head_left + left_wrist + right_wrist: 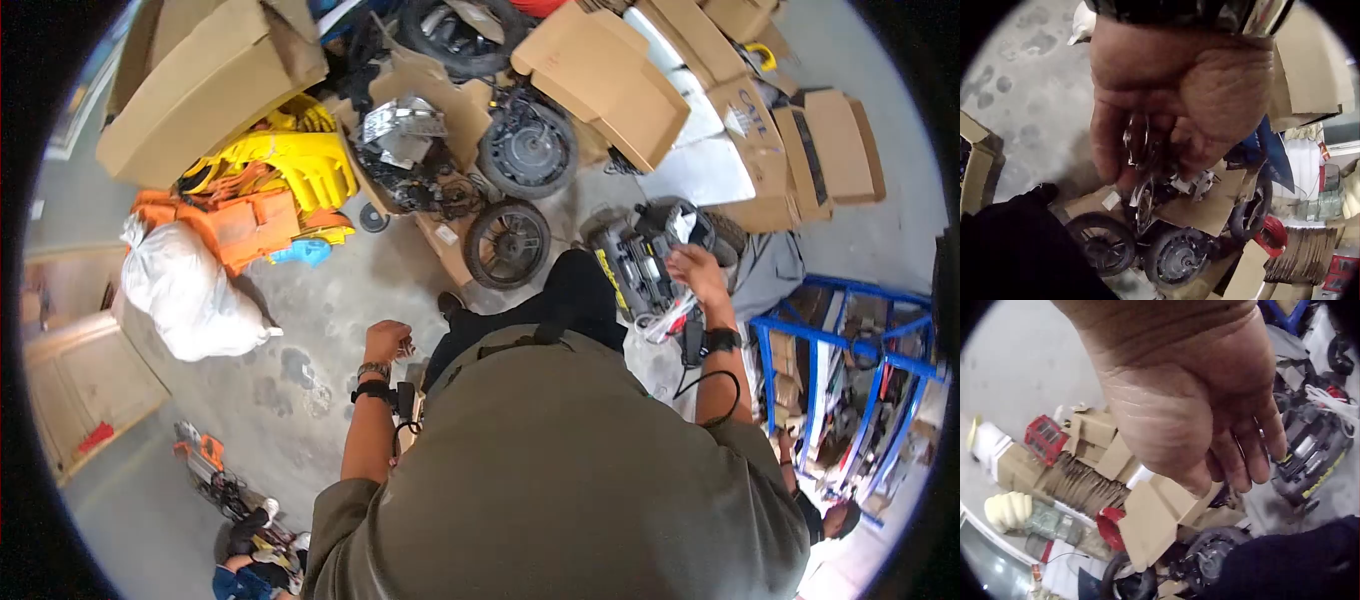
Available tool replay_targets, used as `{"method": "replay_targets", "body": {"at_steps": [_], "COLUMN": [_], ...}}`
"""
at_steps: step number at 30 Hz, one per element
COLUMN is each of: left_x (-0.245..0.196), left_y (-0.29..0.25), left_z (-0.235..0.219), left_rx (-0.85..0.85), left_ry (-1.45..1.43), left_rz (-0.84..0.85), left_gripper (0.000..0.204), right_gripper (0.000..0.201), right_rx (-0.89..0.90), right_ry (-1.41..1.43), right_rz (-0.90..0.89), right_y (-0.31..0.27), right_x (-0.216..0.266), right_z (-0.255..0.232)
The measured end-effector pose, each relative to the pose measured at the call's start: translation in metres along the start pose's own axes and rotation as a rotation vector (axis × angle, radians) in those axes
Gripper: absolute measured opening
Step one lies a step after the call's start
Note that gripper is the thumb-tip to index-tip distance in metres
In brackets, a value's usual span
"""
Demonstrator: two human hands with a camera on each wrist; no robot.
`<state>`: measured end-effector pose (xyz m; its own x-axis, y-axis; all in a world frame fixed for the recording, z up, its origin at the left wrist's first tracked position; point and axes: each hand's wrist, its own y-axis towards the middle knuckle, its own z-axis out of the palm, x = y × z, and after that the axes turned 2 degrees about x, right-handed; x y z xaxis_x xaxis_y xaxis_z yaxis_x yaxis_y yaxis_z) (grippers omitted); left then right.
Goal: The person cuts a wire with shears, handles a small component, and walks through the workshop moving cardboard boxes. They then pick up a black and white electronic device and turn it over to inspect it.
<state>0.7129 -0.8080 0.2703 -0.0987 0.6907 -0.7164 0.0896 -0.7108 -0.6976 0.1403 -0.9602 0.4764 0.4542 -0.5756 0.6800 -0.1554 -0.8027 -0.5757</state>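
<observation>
My left hand (pixel 388 342) is held over the floor to the left of my legs. In the left wrist view, the curled fingers of this hand (pixel 1147 119) hold a small shiny metal piece with loops (pixel 1137 140), partly hidden by the fingers. Over on the right, my right hand (pixel 697 272) hangs above a dark machine part with yellow lettering (pixel 640 270). The right wrist view has the same hand (pixel 1197 406) with fingers loosely bent and nothing visibly gripped.
Wheels (pixel 507 244), a carton of metal parts (pixel 465 110) and cardboard boxes (pixel 600 80) lie ahead. Orange parts (pixel 245 225) and a white sack (pixel 190 290) are at left. A blue rack (pixel 825 335) stands at right. Other people are near both lower corners.
</observation>
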Motion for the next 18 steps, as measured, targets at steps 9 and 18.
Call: {"method": "replay_targets", "body": {"at_steps": [9,18], "left_x": [0.05,-0.079], "left_y": [0.005,0.048], "left_z": [-0.041,0.063], "left_rx": [-0.008,0.165], "left_ry": [0.039,0.444], "left_rz": [-0.181,-0.172], "left_gripper": [0.01,0.008], "right_gripper": [0.022,0.027], "right_rx": [0.22,-0.117], "right_ry": [0.015,0.441], "right_rz": [0.229,0.45], "right_y": [-0.042,-0.135], "right_x": [-0.149,-0.233], "right_z": [0.068,0.051]}}
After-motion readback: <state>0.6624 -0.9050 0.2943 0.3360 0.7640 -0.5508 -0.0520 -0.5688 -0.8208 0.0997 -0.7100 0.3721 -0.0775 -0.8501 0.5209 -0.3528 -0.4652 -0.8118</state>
